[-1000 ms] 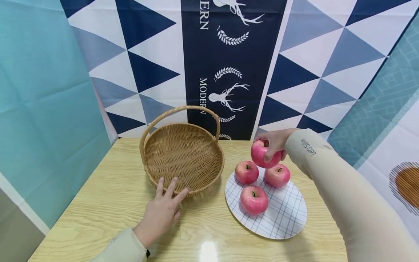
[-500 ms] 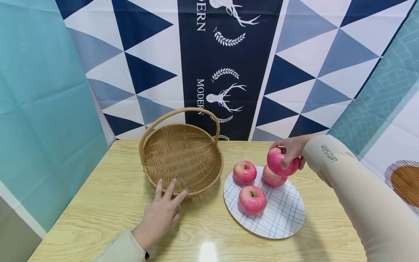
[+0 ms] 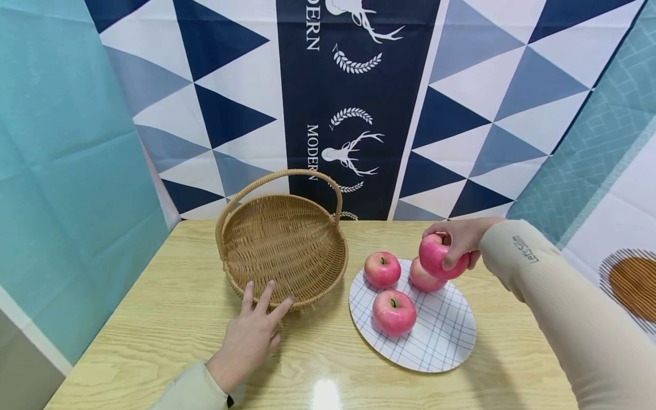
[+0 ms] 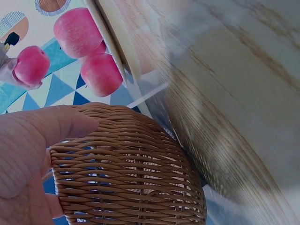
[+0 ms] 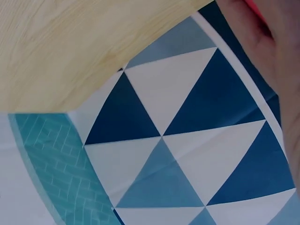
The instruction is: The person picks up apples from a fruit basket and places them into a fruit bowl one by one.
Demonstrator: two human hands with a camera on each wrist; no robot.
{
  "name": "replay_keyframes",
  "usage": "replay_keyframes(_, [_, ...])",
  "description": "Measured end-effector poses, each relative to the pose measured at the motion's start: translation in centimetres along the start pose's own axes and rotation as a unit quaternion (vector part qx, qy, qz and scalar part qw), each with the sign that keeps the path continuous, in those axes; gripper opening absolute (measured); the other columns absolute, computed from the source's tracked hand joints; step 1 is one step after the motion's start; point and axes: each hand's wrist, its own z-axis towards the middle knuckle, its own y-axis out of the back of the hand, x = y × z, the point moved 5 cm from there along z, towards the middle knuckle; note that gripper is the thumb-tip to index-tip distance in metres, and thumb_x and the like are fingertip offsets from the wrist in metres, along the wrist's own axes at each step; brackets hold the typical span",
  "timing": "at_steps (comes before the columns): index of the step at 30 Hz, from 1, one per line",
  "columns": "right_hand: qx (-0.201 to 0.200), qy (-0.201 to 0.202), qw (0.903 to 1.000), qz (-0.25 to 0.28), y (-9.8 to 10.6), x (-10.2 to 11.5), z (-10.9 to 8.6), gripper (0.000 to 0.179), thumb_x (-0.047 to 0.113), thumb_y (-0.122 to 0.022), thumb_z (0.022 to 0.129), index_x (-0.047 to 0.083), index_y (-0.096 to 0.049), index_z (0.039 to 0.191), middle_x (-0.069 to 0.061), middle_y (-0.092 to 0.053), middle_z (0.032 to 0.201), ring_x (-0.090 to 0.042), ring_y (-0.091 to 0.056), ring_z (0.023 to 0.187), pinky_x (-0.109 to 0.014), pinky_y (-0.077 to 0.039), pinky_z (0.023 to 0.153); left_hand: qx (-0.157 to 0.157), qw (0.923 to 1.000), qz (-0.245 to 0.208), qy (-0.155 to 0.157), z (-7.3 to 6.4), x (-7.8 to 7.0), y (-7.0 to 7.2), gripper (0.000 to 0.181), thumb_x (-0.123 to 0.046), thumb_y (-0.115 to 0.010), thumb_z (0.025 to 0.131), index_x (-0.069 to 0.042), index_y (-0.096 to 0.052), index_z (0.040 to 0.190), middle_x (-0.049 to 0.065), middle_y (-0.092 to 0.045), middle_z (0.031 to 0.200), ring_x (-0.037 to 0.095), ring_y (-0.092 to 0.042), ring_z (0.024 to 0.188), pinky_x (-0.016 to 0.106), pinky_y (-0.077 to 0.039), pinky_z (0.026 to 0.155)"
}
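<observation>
My right hand [image 3: 458, 239] grips a pink-red apple [image 3: 435, 256] from above, thumb and fingers curled round it. It overlaps the rear right apple [image 3: 422, 279] on a round white plate [image 3: 446, 341] with blue grid lines. Two more apples sit at the plate's left: one at the back [image 3: 382, 269], one nearer the front [image 3: 394, 314]. My left hand [image 3: 251, 336] holds the front rim of a tan wicker basket [image 3: 282, 245], fingers spread over the rim. In the left wrist view its thumb [image 4: 79, 123] lies along the woven outside.
The light wooden table [image 3: 148, 302] ends at a patterned cloth backdrop [image 3: 353, 114] behind the basket and plate. A teal cloth [image 3: 77, 171] hangs at the left. The basket's tall handle [image 3: 282, 175] arches up over its back.
My right hand has carried its apple to the right and slightly toward me, over the rear right apple. My left hand keeps its place on the basket rim. The head view has shifted slightly.
</observation>
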Motion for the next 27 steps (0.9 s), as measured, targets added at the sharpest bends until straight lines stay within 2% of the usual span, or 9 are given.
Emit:
replay_keyframes(9, [-0.023,-0.004,0.9997,0.001,-1.0,-1.5,-0.2,0.081,0.015,-0.083,0.061,0.009,-0.040,0.131,-0.013,-0.050,0.114,-0.031,-0.050,0.102,-0.036,-0.056,0.069,0.003,1.0000,0.002,-0.004,0.0,0.0,0.0,0.066,-0.025,-0.085,0.067,-0.021,-0.061,0.128,0.023,-0.046,0.139,0.059,-0.044,0.117,0.021,-0.043,0.034])
replay_keyframes(14, [-0.016,0.008,0.9998,-0.001,-2.1,-1.5,0.5,0.080,0.014,-0.082,0.060,0.010,-0.043,0.129,-0.011,-0.051,0.114,-0.031,-0.049,0.104,-0.036,-0.056,0.070,0.011,0.9999,-0.004,0.006,-0.2,0.4,0.1,0.066,-0.024,-0.085,0.068,-0.020,-0.060,0.129,0.024,-0.044,0.139,0.060,-0.041,0.118,0.018,-0.040,0.034])
replay_keyframes(22, [-0.012,0.026,0.9996,0.000,-3.4,-1.2,1.2,0.082,0.011,-0.082,0.060,0.010,-0.041,0.130,-0.011,-0.049,0.116,-0.032,-0.046,0.108,-0.036,-0.055,0.071,-0.013,0.9997,-0.004,0.021,0.1,0.9,0.4,0.064,-0.023,-0.085,0.068,-0.020,-0.062,0.127,0.022,-0.048,0.136,0.059,-0.043,0.117,0.013,-0.029,0.033])
replay_keyframes(27, [-0.009,0.046,0.9989,0.006,-4.0,-1.6,0.7,0.085,0.009,-0.082,0.061,0.009,-0.040,0.134,-0.011,-0.048,0.117,-0.032,-0.043,0.110,-0.036,-0.055,0.072,-0.023,0.9997,-0.006,0.008,0.4,0.7,0.3,0.061,-0.023,-0.084,0.069,-0.020,-0.062,0.127,0.023,-0.049,0.135,0.059,-0.044,0.116,0.014,-0.030,0.032])
